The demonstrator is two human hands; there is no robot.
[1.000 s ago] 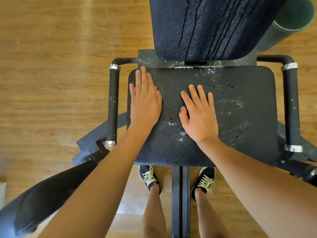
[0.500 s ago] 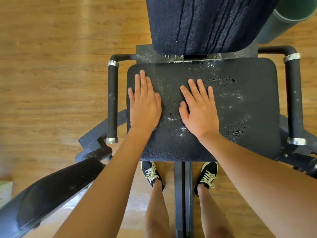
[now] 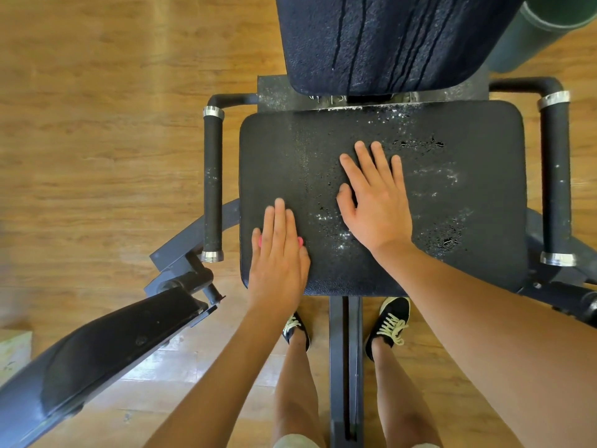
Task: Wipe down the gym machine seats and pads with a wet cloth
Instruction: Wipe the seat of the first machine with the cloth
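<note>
The black seat pad point(image 3: 468, 195) of a gym machine lies below me, worn and cracked in spots. Its black back pad point(image 3: 381, 40) rises at the top with dark wet streaks. My left hand point(image 3: 277, 257) lies flat near the seat's front left corner, pressing a pink cloth point(image 3: 300, 242) that shows only as slivers beside the fingers. My right hand point(image 3: 374, 202) rests flat and empty on the middle of the seat, fingers spread.
Black foam handles with silver rings flank the seat, on the left point(image 3: 213, 182) and right point(image 3: 554, 182). A black side pad point(image 3: 106, 354) juts out at lower left. A green cylinder point(image 3: 533, 30) stands at top right. My shoes straddle the centre rail point(image 3: 345, 350) on the wood floor.
My left hand has slid with the cloth from the seat's back left toward its front left corner. My right hand has stayed in place on the seat's middle.
</note>
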